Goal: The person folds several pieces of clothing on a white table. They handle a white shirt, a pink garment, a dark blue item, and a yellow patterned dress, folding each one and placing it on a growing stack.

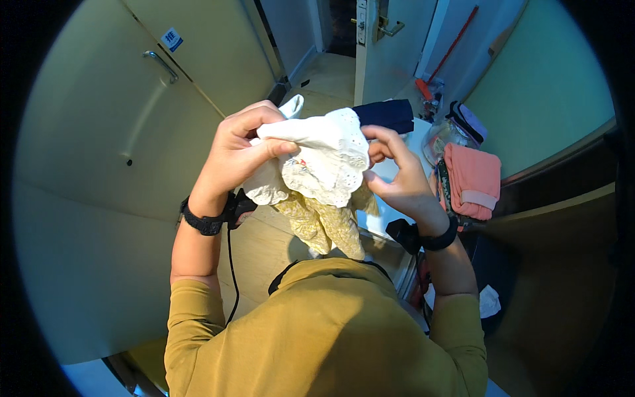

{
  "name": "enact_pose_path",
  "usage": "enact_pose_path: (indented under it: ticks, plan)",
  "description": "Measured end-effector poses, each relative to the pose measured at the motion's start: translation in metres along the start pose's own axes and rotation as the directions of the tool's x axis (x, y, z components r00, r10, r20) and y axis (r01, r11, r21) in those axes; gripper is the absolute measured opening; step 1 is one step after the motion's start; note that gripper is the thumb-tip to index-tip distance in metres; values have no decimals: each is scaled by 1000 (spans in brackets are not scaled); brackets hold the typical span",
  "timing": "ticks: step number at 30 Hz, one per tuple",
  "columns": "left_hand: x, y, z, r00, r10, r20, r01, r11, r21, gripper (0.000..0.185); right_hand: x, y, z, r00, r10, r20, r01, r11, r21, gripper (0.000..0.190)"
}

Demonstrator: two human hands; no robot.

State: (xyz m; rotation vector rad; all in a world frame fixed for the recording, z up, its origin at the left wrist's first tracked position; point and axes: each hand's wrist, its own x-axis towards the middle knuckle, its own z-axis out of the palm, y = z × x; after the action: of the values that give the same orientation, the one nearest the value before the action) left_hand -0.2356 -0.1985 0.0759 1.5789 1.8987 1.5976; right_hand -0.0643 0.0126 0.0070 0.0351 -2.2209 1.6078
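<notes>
My left hand (248, 144) pinches a white garment (327, 154) between thumb and fingers. The garment has eyelet trim with a scalloped edge and a small coloured embroidery. Below it hangs yellow patterned cloth (322, 223); whether the two are joined I cannot tell. My right hand (397, 168) is at the right edge of the white cloth, its thumb and fingers apart and curved around that edge, its fingertips partly behind it. A black strap with a device is on each wrist.
Behind the garment, dark blue folded cloth (387, 115) lies on a white surface (392, 208). To the right are a folded pink cloth (474, 178) and a clear container (441, 139). A door (392, 54) stands ajar ahead; a cabinet with a metal handle (161, 65) is at left.
</notes>
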Motion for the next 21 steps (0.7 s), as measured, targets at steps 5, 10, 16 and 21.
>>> enact_pose_path:
  ticks: [5,10,16,21]
  plan:
    - [-1,3,-9,1000,14,16,-15,999,38,18,-9,20,-7,972,-234,-22,232,970,-68,26]
    - [-2,6,-16,999,33,35,-35,996,76,21,-8,7,0,958,-271,-93,269,963,-26,30]
    - [-3,7,-17,997,48,60,-55,989,136,21,6,17,26,914,-405,-38,386,893,-230,23]
    - [-3,7,-20,997,13,79,-29,977,210,25,-6,12,21,973,-47,-225,110,954,280,8]
